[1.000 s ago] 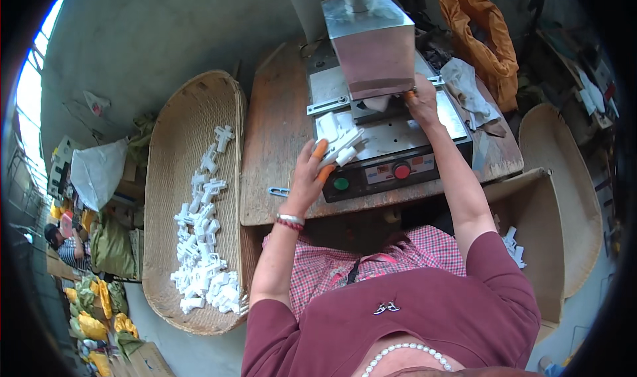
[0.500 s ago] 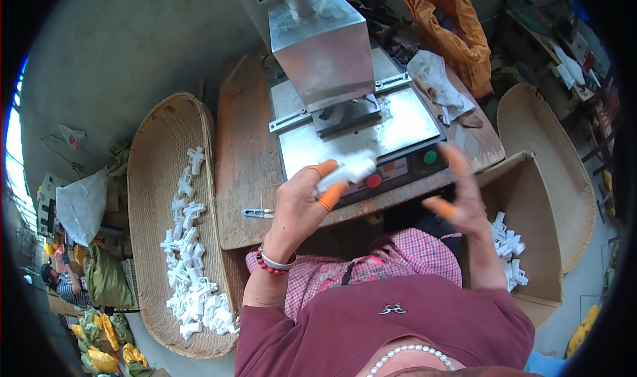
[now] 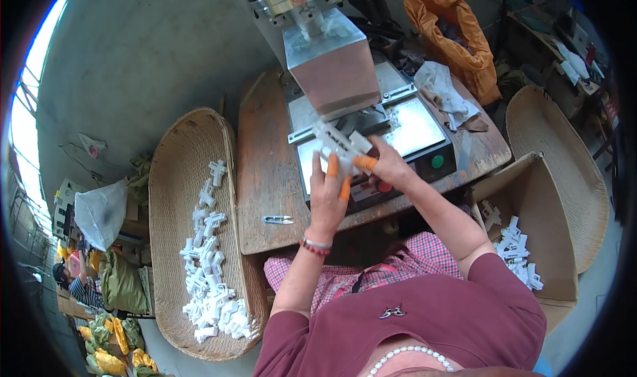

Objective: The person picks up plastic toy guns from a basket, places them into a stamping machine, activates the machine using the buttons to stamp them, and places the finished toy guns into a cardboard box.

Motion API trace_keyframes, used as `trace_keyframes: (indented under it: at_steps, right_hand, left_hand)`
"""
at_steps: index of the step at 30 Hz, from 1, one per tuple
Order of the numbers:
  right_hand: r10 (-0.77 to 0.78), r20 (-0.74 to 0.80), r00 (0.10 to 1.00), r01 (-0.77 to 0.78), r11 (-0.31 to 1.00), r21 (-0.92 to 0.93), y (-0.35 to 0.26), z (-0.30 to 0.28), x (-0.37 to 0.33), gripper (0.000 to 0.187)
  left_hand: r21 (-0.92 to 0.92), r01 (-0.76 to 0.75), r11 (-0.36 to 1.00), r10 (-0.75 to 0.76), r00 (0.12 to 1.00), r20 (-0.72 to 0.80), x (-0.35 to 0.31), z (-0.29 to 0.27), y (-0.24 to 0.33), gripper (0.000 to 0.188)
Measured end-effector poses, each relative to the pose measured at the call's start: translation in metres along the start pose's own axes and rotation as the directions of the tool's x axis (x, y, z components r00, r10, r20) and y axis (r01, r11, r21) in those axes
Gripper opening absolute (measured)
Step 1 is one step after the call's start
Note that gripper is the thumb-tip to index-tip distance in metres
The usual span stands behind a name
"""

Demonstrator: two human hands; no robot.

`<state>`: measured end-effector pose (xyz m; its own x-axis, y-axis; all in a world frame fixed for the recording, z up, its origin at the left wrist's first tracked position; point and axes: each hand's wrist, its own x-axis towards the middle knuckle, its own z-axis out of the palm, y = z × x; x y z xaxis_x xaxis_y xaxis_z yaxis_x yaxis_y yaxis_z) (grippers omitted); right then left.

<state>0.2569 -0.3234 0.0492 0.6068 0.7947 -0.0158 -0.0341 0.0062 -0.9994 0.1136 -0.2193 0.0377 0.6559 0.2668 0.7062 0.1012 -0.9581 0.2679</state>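
My left hand (image 3: 327, 201), with orange finger covers, is closed on a white plastic part (image 3: 330, 138) with dark marks. From the right, my right hand (image 3: 388, 164), also with an orange cover, pinches at the same white plastic. Motion blurs it, and I cannot tell whether the hands hold one piece or two pressed together. Both hands are over the front of a metal press plate (image 3: 415, 128), just below the press's big metal block (image 3: 335, 68). A dark fixture (image 3: 365, 119) under the block is partly hidden by the white plastic.
A long woven basket (image 3: 174, 178) of several white parts stands left; a cardboard box (image 3: 544, 211) with marked parts is right. Small blue thread snips (image 3: 277, 220) lie on the wooden table (image 3: 259, 178). Green (image 3: 437, 161) and red buttons front the press. A person (image 3: 86, 287) sits far left.
My right hand has swung from beside the box to the press and closed on the white plastic. My left hand has carried its part up toward the fixture. The view has shifted slightly.
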Motion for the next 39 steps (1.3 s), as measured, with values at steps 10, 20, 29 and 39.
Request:
trace_keyframes:
  at_steps: [10,20,29,39]
  right_hand:
    - [-0.088,-0.069,0.994,0.109,0.905,0.412,0.001,-0.041,0.027,0.040]
    - [-0.332,-0.332,0.883,0.049,0.768,-0.638,0.091,-0.163,-0.047,0.075]
    - [-0.312,-0.254,0.916,-0.030,0.576,-0.817,0.156,-0.248,-0.022,0.079]
    - [-0.132,-0.281,0.951,-0.069,0.792,-0.606,0.131,-0.244,-0.037,0.066]
  left_hand:
    - [0.043,0.044,0.998,-0.042,0.998,-0.046,0.074,0.069,-0.027,0.045]
    - [0.053,0.044,0.998,-0.047,0.997,0.065,0.058,0.062,-0.049,0.050]
    - [-0.068,-0.046,0.997,0.053,0.994,0.094,-0.063,-0.001,-0.087,0.072]
    - [0.859,0.494,0.133,-0.986,0.154,0.064,-0.349,-0.261,-0.230,0.048]
